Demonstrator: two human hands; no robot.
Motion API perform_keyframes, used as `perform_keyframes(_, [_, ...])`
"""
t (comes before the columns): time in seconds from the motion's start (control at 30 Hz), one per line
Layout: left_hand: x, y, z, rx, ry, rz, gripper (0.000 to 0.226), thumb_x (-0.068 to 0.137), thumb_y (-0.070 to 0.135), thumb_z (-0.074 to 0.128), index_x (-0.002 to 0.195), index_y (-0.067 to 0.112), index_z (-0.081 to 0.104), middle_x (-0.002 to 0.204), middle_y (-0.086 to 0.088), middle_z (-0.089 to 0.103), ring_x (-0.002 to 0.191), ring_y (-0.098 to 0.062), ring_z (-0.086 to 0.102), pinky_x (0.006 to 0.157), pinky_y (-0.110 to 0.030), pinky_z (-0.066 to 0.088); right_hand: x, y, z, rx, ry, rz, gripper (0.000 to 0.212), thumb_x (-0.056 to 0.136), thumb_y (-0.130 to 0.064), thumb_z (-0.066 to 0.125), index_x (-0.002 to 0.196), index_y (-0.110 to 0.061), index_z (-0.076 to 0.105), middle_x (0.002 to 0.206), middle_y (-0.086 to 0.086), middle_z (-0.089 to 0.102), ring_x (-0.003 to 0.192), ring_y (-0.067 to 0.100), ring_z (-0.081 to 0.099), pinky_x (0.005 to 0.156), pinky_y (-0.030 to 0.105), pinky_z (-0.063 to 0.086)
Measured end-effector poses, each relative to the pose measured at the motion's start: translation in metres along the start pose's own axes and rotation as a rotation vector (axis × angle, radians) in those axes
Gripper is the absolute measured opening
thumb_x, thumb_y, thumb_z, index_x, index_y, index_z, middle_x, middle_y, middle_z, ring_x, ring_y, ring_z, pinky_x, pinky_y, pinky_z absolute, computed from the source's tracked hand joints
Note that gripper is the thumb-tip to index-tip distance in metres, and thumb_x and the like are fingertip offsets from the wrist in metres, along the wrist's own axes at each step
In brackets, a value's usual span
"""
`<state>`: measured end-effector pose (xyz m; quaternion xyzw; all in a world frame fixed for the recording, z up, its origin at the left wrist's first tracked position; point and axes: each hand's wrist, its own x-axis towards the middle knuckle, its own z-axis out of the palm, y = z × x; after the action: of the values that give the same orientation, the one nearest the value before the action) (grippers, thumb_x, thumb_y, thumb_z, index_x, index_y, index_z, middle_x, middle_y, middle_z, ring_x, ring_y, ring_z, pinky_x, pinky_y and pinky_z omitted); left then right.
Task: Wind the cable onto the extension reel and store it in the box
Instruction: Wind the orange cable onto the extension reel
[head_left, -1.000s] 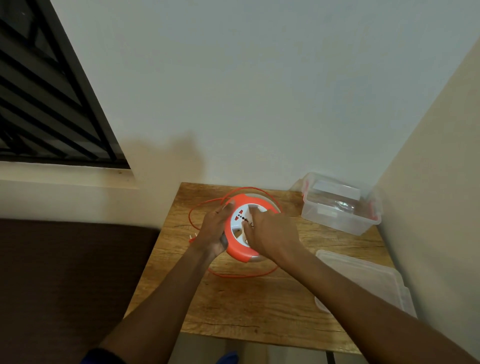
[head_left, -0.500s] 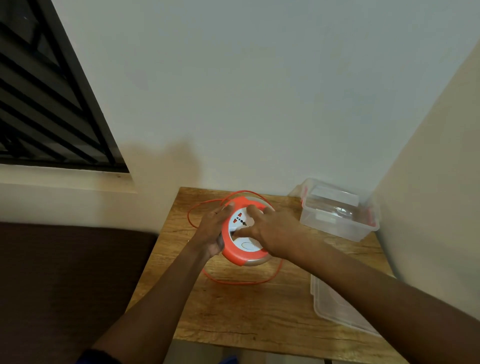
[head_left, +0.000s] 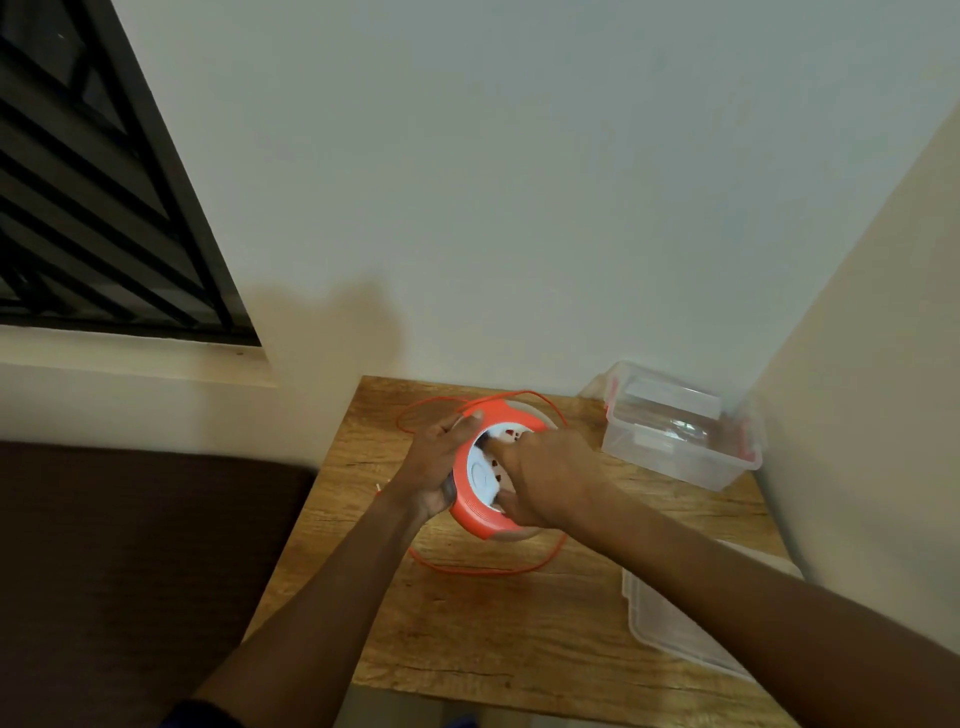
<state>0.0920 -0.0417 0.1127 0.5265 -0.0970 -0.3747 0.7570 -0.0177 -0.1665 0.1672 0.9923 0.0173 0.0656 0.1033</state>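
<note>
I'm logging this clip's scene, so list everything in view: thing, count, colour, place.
extension reel: one, orange rim with white face, mid table, held tilted
cable: one, orange, looped loose around the reel on the table
box: one, clear with red clips, far right corner of the table, open
lid: one, clear, near right edge of the table
table: one, wood
window grille: one, black, upper left
left hand: grips the reel's rim
right hand: fingers on the reel's face

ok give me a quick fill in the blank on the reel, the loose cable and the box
1. The left hand grips the orange rim of the ____.
2. Loose orange cable lies on the wooden ____.
3. The clear box stands open, its lid lying ____ it on the table, closer to the person.

Missing words: reel; table; apart from
</note>
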Motion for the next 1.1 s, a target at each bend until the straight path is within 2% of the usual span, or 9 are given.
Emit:
perform_keyframes(0.2, [0.004,-0.005,0.005,-0.088,0.1,0.053,0.02,0.093,0.024,0.073,0.104,0.008,0.078,0.102,-0.018,0.075,0.086,-0.032,0.073,0.077,-0.043,0.06,0.004,-0.01,0.005,0.868,0.02,0.668,0.046,0.085,-0.058,0.051,0.103,-0.017,0.062,0.093,0.001,0.071,0.08,0.017,0.065,0.068,0.032,0.05])
perform_keyframes(0.3, [0.001,-0.007,0.004,-0.131,0.115,0.017,0.022,0.094,0.023,0.071,0.108,0.006,0.076,0.1,-0.016,0.076,0.086,-0.03,0.073,0.074,-0.041,0.062,0.001,-0.016,0.003,0.836,-0.084,0.585,0.039,0.081,-0.045,0.061,0.105,-0.014,0.062,0.093,-0.001,0.068,0.076,0.014,0.062,0.064,0.03,0.05])
perform_keyframes(0.4, [-0.001,0.0,-0.001,-0.103,0.036,-0.003,0.037,0.092,0.027,0.072,0.12,0.003,0.072,0.108,-0.019,0.076,0.09,-0.033,0.074,0.077,-0.044,0.062,0.009,0.001,-0.014,0.596,0.061,0.52,0.028,0.08,-0.036,0.062,0.101,-0.017,0.067,0.081,0.001,0.068,0.069,0.016,0.06,0.057,0.027,0.043])
perform_keyframes(0.5, [-0.003,0.003,-0.005,-0.002,-0.015,-0.002,0.038,0.094,0.027,0.071,0.123,0.001,0.069,0.119,-0.027,0.072,0.099,-0.041,0.072,0.087,-0.053,0.059,0.027,0.031,-0.031,0.505,0.079,0.41,0.036,0.08,-0.024,0.059,0.116,-0.019,0.062,0.106,0.005,0.065,0.096,0.025,0.062,0.077,0.036,0.05])
perform_keyframes(0.6, [-0.005,-0.003,-0.003,0.02,-0.025,-0.02,0.05,0.091,0.028,0.074,0.126,-0.005,0.064,0.125,-0.032,0.068,0.104,-0.043,0.069,0.095,-0.057,0.054,0.048,0.047,-0.044,0.534,-0.135,0.251,0.053,0.081,-0.024,0.062,0.133,-0.02,0.053,0.134,0.005,0.054,0.121,0.026,0.051,0.098,0.042,0.045])
perform_keyframes(0.73, [-0.012,-0.006,-0.004,0.04,-0.049,-0.03,0.053,0.082,0.035,0.081,0.122,0.001,0.07,0.12,-0.027,0.072,0.101,-0.04,0.073,0.085,-0.048,0.061,0.067,0.048,-0.05,0.371,-0.461,0.092,0.027,0.089,-0.031,0.055,0.103,-0.013,0.069,0.104,0.007,0.069,0.092,0.023,0.064,0.082,0.041,0.054])
perform_keyframes(0.87, [-0.016,-0.008,-0.008,0.043,-0.025,-0.045,0.045,0.08,0.035,0.083,0.112,0.005,0.075,0.116,-0.025,0.075,0.098,-0.039,0.075,0.079,-0.045,0.064,0.078,0.036,-0.058,-0.028,-0.24,-0.085,0.018,0.092,-0.026,0.049,0.08,-0.016,0.057,0.085,0.005,0.062,0.066,0.023,0.055,0.06,0.033,0.046])
perform_keyframes(1.0, [-0.022,-0.006,-0.009,0.092,-0.041,-0.084,0.032,0.084,0.032,0.081,0.106,0.009,0.078,0.114,-0.024,0.075,0.095,-0.036,0.076,0.072,-0.041,0.064,0.099,0.019,-0.069,0.013,0.103,-0.231,0.023,0.098,-0.029,0.044,0.098,-0.01,0.059,0.093,0.009,0.063,0.078,0.032,0.062,0.057,0.034,0.041])
perform_keyframes(1.1, [-0.029,-0.008,-0.007,0.119,-0.144,-0.14,0.032,0.086,0.031,0.081,0.109,0.009,0.077,0.114,-0.023,0.075,0.098,-0.035,0.075,0.076,-0.041,0.063,0.118,0.023,-0.076,0.021,0.273,-0.127,0.021,0.1,-0.026,0.042,0.105,-0.008,0.052,0.094,0.011,0.058,0.074,0.036,0.061,0.052,0.036,0.036])
